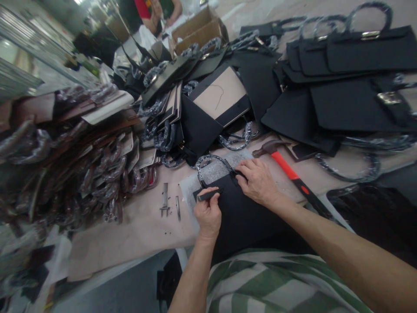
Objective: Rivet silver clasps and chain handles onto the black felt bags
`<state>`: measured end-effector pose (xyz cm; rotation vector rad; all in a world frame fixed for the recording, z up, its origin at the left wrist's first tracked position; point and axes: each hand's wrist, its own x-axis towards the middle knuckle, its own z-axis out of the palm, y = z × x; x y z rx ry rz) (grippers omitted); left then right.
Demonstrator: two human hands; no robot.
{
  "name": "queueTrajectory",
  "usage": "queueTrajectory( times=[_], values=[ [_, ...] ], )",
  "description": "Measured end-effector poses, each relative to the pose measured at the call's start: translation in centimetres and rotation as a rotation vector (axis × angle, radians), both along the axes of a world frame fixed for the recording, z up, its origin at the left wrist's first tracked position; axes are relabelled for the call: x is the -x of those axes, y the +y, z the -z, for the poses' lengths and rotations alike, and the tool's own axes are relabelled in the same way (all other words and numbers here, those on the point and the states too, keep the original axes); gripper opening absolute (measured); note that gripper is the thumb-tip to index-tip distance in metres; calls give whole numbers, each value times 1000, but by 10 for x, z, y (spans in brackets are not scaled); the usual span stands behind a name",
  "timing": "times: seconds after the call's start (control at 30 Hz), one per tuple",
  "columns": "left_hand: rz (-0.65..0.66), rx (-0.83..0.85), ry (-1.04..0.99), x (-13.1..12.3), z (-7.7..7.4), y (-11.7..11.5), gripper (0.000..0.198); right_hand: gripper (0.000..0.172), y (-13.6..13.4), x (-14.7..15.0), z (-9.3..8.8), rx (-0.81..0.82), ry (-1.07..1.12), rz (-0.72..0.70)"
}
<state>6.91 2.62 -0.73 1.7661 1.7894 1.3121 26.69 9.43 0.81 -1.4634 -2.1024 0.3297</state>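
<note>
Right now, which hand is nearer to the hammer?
Right. The right hand is just left of the hammer, not touching it; the left hand is farther left, beyond the right hand.

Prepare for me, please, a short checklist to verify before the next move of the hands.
1. Left hand grips the small dark piece: ok.
2. Right hand is at the black panel: ok.
3. Handle fixed to the panel: cannot tell, fingers hide the ends.
4. Hammer lies apart from both hands: ok.
5. Table free of loose bits: not ok, small dark specks lie there.
</note>
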Motion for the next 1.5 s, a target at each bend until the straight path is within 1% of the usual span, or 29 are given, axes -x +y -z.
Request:
queueTrajectory(
  times=[0.2, 0.3, 0.4, 0.5, 0.7, 0.77, 1.13, 1.27, 1.4, 1.5],
  values=[
    [93, -35, 148, -1, -16, 11, 13, 17, 0, 0, 0, -16, 4, 1],
    [131, -42, 184, 1, -19, 15, 15, 17, 0, 0, 1, -23, 5, -3],
    [144, -68, 218, 2, -18, 17, 18, 17, 0, 0, 1, -12, 5, -5],
    [154, -109, 222, 1, -15, 16, 15, 18, -1, -1, 0, 4, 3, -9],
    [97, -154, 233, -4, -9, 12, 10, 20, -1, -2, -1, 22, 7, -8],
    [95, -151, 232, -4, -10, 12, 10, 20, -1, -2, 0, 16, 15, -7],
    [173, -63, 164, 1, -19, 19, 10, 18, -1, -1, 0, -4, 2, 1],
    [162, -22, 141, 1, -21, 20, 10, 19, -1, -2, 2, -19, 7, -8],
    [199, -68, 172, 1, -18, 19, 10, 20, -1, -1, 5, -25, 19, -11],
    [210, -92, 170, 2, -15, 20, 11, 19, -2, -2, 5, -30, 81, -24]
  ],
)
